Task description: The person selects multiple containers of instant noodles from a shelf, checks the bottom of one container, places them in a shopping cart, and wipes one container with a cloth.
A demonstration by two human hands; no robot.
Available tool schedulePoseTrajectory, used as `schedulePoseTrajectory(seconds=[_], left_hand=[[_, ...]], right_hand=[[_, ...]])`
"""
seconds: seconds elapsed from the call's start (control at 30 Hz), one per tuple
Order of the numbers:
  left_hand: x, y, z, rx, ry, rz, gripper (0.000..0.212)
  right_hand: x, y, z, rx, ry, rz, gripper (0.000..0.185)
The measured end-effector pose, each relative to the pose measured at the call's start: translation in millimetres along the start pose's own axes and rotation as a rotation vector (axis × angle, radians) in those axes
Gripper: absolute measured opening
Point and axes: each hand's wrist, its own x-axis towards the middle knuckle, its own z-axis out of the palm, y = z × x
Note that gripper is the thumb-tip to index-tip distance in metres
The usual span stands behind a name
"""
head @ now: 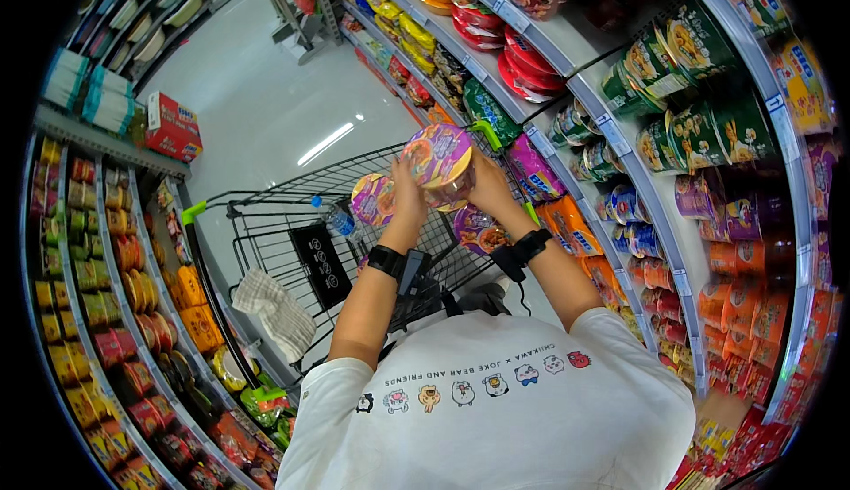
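Note:
Both my hands hold a purple instant noodle cup (pixel 439 155) above a black wire shopping cart (pixel 312 191). My left hand (pixel 409 199) grips its near left side, and my right hand (pixel 490 181) wraps around its right side. The cup's printed lid tilts up towards me. Beyond my left wrist, another purple noodle cup (pixel 372 199) is in the cart area. A third purple cup (pixel 479 230) shows below my right hand, partly covered by my forearm. A water bottle with a blue cap (pixel 337 220) lies in the cart near a black sign panel (pixel 320 267).
A checked cloth (pixel 275 311) hangs over the cart by its handle (pixel 211 297). Shelves of noodle cups and packets (pixel 720 125) rise close on my right. More stocked shelves (pixel 113 251) stand at left, with a red carton (pixel 172 128) at their end. Glossy floor (pixel 265 85) stretches ahead.

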Motion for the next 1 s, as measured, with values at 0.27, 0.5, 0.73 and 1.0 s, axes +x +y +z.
schedulePoseTrajectory(seconds=[0.27, 0.5, 0.73, 1.0], left_hand=[[27, -40, -42, -0.337, -0.154, -0.323, 0.041], [19, -53, -34, -0.275, -0.146, -0.315, 0.044], [7, -87, -54, 0.015, 0.165, -0.508, 0.061], [-32, -103, -30, -0.19, -0.04, -0.744, 0.048]], right_hand=[[-8, 14, 42, -0.416, 0.054, 0.169, 0.101], [-28, 33, 29, -0.369, -0.039, 0.258, 0.098], [-67, 79, 12, -0.054, -0.01, 0.286, 0.081], [-78, 101, 26, 0.33, 0.04, 0.463, 0.059]])
